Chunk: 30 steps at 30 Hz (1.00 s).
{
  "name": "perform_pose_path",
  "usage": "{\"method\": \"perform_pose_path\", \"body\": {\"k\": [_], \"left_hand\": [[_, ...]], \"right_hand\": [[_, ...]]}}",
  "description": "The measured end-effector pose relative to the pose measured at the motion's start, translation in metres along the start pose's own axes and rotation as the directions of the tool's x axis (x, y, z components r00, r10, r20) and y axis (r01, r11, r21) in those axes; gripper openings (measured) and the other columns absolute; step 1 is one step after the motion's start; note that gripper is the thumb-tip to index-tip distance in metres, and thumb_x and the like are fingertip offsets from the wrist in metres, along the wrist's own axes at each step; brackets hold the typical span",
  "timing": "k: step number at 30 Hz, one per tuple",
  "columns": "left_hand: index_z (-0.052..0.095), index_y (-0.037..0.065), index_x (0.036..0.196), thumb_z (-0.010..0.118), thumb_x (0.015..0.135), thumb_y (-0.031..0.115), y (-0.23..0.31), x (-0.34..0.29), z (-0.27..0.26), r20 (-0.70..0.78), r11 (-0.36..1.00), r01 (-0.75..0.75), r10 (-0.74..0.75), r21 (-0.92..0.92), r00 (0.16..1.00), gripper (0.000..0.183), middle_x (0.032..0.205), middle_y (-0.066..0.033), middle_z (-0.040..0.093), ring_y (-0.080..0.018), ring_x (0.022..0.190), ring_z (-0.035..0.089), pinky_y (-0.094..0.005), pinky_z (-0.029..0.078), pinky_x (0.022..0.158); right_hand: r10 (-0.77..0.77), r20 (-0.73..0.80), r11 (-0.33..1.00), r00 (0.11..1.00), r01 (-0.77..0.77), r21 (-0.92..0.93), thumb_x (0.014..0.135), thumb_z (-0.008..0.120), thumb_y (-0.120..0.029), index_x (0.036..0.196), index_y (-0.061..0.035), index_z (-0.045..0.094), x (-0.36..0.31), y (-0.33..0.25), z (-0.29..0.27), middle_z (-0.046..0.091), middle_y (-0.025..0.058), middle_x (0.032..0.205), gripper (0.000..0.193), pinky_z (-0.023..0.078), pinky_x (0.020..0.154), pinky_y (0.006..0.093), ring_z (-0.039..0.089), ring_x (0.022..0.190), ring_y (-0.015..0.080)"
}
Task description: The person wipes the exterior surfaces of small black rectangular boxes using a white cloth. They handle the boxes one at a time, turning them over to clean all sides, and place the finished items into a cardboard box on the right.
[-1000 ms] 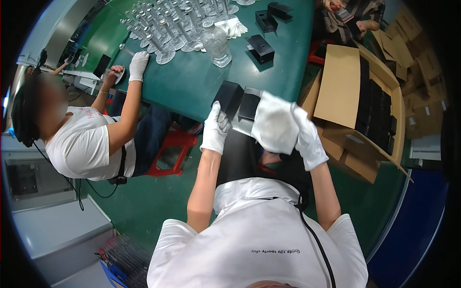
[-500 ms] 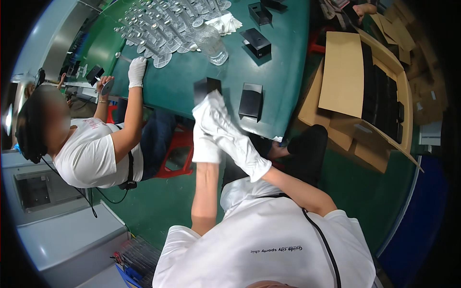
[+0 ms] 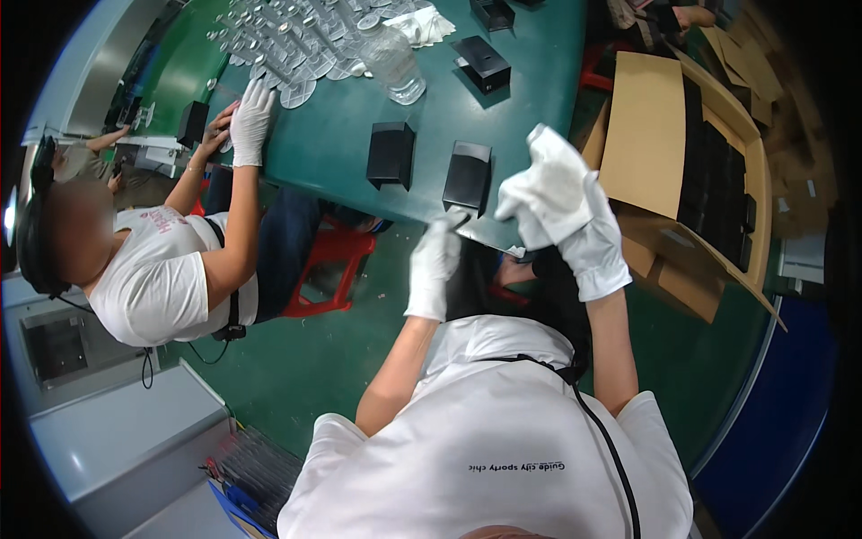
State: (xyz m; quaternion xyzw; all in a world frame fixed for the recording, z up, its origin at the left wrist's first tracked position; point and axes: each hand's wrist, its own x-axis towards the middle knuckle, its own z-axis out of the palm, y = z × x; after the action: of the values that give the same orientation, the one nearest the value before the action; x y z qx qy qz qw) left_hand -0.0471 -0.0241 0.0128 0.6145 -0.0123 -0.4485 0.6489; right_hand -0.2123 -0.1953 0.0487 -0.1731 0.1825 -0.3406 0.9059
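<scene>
A white cloth is bunched in my gloved right hand, held up to the right of the table corner. My left hand, also in a white glove, is just in front of the table's near edge with its fingers drawn together. Something pale shows at its fingertips, too blurred to name. Those fingertips reach close to the lower end of a black box; I cannot tell whether they touch it. To its left stands another black box, apart from both hands.
On the green table are a clear plastic jar, several clear disc-based stands, a white cloth and an open black box. A co-worker sits at left. A carton with black boxes is at right.
My hands have moved apart from the left-hand black box. The right went right with the cloth, the left toward the other box. The co-worker's hands came together at the table.
</scene>
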Motion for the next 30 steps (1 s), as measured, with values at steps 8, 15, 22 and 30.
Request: {"method": "perform_pose_path", "body": {"k": [8, 15, 22, 30], "left_hand": [[0.068, 0.006, 0.088, 0.061, 0.098, 0.029, -0.026, 0.035, 0.038, 0.291, 0.599, -0.564, 0.495, 0.568, 0.819, 0.026, 0.063, -0.0033, 0.056, -0.0177, 0.052, 0.051, -0.0326, 0.041, 0.053], [0.064, 0.004, 0.112, 0.057, 0.094, 0.017, -0.066, 0.039, 0.028, 0.54, 0.236, -0.76, 0.579, 0.606, 0.611, 0.023, 0.093, -0.0141, 0.067, -0.0323, 0.081, 0.066, -0.0464, 0.051, 0.069], [0.067, 0.0, 0.108, 0.059, 0.094, 0.015, -0.045, 0.044, 0.021, 0.579, -0.375, -0.454, 0.647, 0.808, 0.496, 0.023, 0.095, -0.0152, 0.069, -0.0273, 0.081, 0.066, -0.0389, 0.053, 0.076], [0.06, 0.002, 0.126, 0.056, 0.102, 0.03, 0.047, 0.067, -0.006, -0.072, 0.974, -0.221, 0.218, -0.041, 0.973, 0.037, 0.085, -0.0004, 0.066, -0.0022, 0.059, 0.047, -0.0178, 0.038, 0.052]], "right_hand": [[-0.316, 0.266, 0.537, 0.911, 0.402, -0.742, 0.105, 0.045, -0.023, 0.14, 0.0083, 0.049, 0.04, 0.0, 0.032, 0.055, 0.0179, 0.14, 0.047, 0.04, 0.111, 0.0372, 0.055, 0.129, 0.0266], [-0.016, 0.574, -0.578, 0.819, 0.461, -0.674, 0.096, 0.054, -0.035, 0.127, -0.0077, 0.059, 0.037, 0.072, 0.014, 0.061, 0.0137, 0.129, 0.042, 0.041, 0.107, 0.0457, 0.053, 0.125, 0.0299], [0.067, 0.615, -0.001, 0.785, 0.617, -0.787, 0.098, 0.046, -0.017, 0.128, -0.0082, 0.061, -0.001, 0.07, 0.041, 0.061, 0.0154, 0.132, 0.035, 0.043, 0.108, 0.0402, 0.055, 0.125, 0.0313], [-0.104, 0.243, 0.478, 0.964, 0.263, -0.838, 0.092, 0.056, -0.016, 0.127, -0.0038, 0.063, -0.016, 0.017, 0.039, 0.066, 0.0112, 0.128, 0.037, 0.051, 0.096, 0.0329, 0.066, 0.113, 0.0253]]}}
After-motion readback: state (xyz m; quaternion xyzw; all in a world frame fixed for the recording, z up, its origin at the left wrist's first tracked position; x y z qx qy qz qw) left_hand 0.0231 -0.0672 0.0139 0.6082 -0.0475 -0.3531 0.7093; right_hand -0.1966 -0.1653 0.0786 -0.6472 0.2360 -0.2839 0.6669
